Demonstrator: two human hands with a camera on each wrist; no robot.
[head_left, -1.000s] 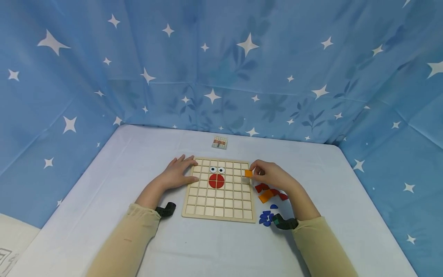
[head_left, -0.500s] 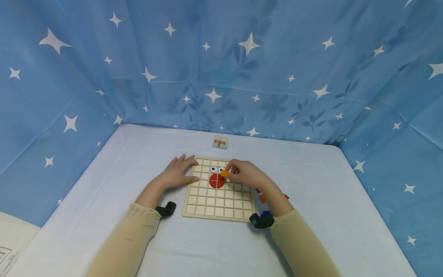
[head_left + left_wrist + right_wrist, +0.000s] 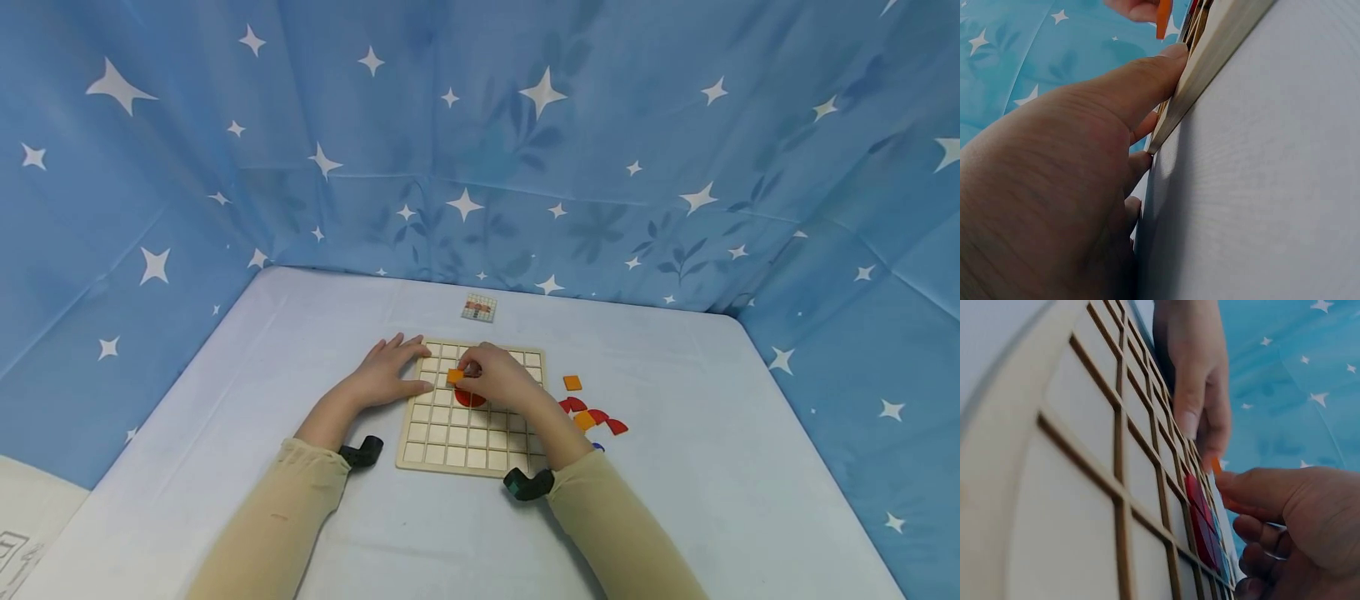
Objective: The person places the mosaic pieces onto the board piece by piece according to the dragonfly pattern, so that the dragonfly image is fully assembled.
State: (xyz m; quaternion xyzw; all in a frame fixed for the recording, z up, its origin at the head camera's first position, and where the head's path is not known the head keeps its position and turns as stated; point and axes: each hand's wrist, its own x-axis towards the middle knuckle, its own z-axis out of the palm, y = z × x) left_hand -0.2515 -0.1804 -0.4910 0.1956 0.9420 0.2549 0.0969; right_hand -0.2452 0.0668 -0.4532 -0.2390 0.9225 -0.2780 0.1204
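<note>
My right hand point(image 3: 495, 377) pinches a small orange square tile point(image 3: 455, 376) between thumb and fingers, just over the wooden grid board point(image 3: 450, 455). The tile is up and left of a red disc point(image 3: 469, 400) made of quarter pieces, partly hidden by that hand. In the right wrist view the red pieces point(image 3: 1204, 531) lie in the grid cells. My left hand point(image 3: 380, 375) rests on the board's left edge with its fingers spread. In the left wrist view its thumb point(image 3: 1147, 78) lies on top of the rim.
Right of the board lie a loose orange tile point(image 3: 572, 382), another orange tile point(image 3: 584, 421) and several red quarter pieces point(image 3: 617, 427). A blue piece point(image 3: 597, 447) shows beside the right forearm. A small picture card point(image 3: 478, 307) lies behind the board. Blue star-patterned cloth point(image 3: 465, 167) surrounds the table.
My right hand has carried the orange tile leftward across the board from its right edge, and now covers the eye pieces. A loose orange tile at right has come into view. The left hand stays put.
</note>
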